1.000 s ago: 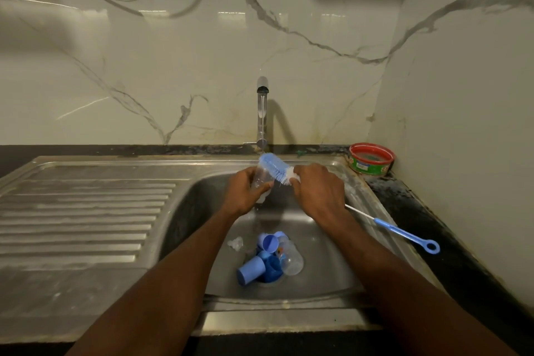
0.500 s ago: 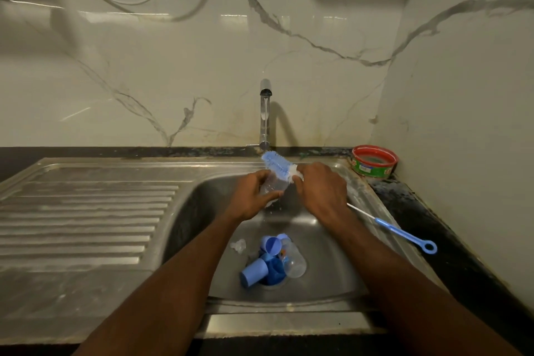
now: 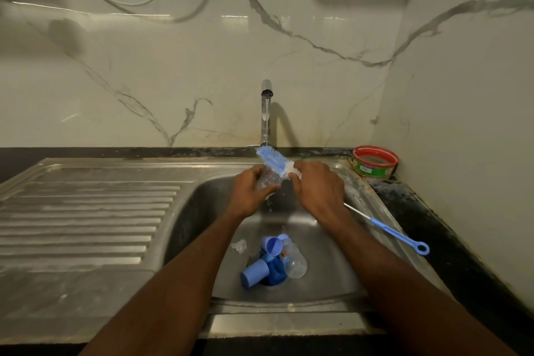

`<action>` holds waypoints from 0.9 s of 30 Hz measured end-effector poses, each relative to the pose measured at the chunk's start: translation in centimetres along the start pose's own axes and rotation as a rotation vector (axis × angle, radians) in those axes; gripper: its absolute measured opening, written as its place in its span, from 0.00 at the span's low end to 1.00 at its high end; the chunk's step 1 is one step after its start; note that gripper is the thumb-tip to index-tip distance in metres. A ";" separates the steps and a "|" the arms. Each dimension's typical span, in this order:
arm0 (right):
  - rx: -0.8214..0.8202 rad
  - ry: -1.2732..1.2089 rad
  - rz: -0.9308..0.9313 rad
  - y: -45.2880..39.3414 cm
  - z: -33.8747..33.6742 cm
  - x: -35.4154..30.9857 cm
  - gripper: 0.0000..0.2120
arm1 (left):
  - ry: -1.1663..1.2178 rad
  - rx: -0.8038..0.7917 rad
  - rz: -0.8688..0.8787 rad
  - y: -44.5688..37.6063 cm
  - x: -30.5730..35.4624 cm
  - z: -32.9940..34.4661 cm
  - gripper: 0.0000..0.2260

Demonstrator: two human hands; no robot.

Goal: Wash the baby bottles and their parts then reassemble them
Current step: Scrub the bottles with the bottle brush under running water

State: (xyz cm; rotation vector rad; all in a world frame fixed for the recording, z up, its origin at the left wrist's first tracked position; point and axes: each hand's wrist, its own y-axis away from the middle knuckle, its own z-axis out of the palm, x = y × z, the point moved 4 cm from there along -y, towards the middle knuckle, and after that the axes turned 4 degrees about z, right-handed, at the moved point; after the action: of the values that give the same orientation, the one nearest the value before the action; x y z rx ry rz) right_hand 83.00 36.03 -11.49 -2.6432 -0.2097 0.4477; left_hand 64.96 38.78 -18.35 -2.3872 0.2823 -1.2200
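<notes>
From the head view, the person stands at a steel sink [image 3: 358,191] and holds both hands over the basin, under the tap [image 3: 266,113]. The left hand [image 3: 250,192] grips a clear baby bottle [image 3: 267,179], with the fingers curled round its body. The right hand [image 3: 316,188] grips the bottle brush [image 3: 274,160] near its bristle head, and the long blue handle sticks out behind the wrist toward the right rim of the sink. The blue bristles lie across the top of the bottle, outside it, and they touch it or are just beside it. Some drops fall below the bottle; I cannot tell if the tap runs.

At the bottom of the basin, around the drain, lie a second clear bottle [image 3: 294,261], blue caps [image 3: 252,273] and a small clear piece [image 3: 239,246], maybe a teat. A red and green tub [image 3: 375,164] stands on the dark counter at the right.

I judge that the step in hand is scrubbing the first bottle, so the task is at an early stage. The next move probably calls for pointing the bristles into the bottle's mouth while the left hand keeps the wet bottle steady.
</notes>
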 end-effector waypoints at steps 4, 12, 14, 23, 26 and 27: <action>-0.007 0.022 -0.006 1.2 0.2 0.9 0.12 | 0.037 0.106 -0.060 -0.2 -0.9 -1.3 0.21; 0.032 -0.025 -0.018 0.1 -0.4 0.4 0.12 | 0.076 -0.091 0.018 0.4 0.3 -0.2 0.23; 0.021 0.018 -0.055 0.9 -0.3 0.8 0.12 | 0.085 -0.045 -0.022 0.5 0.2 -1.0 0.23; 0.072 0.074 -0.052 0.3 -1.6 -0.8 0.13 | 0.302 -0.110 -0.113 1.0 1.8 -0.4 0.24; 0.079 0.076 -0.004 0.6 -2.4 -0.1 0.14 | 0.491 0.097 -0.463 0.1 0.5 -0.8 0.20; 0.067 0.080 -0.029 0.9 -2.3 -0.3 0.14 | 0.564 0.132 -0.556 -0.1 0.4 -0.8 0.19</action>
State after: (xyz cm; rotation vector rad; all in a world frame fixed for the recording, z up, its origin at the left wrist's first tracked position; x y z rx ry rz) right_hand 83.59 34.27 -9.86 -2.5827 -0.2045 0.3327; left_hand 64.54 38.50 -17.59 -2.0185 -0.3155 -2.0839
